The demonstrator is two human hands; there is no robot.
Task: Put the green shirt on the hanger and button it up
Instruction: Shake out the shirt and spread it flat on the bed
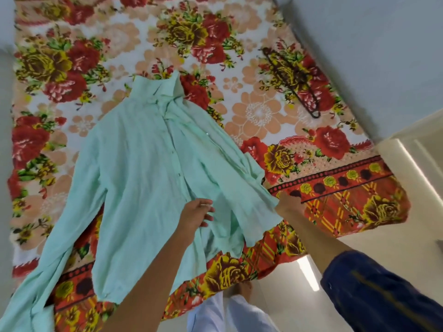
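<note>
A floral-sheeted bed [263,111] carries the green shirt [143,168], spread collar-away, thin, limp and likely light; best lifted at collar or shoulders; the hanger [291,79] lies well apart; the right hand [288,207] grips the hem, the left hand [195,215] hovers with fingers relaxed.

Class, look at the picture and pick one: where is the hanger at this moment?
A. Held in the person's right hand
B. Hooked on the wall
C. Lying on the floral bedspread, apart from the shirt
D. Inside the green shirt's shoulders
C: the dark hanger lies flat on the floral bedspread, well apart from the green shirt, with neither hand touching it.
</note>
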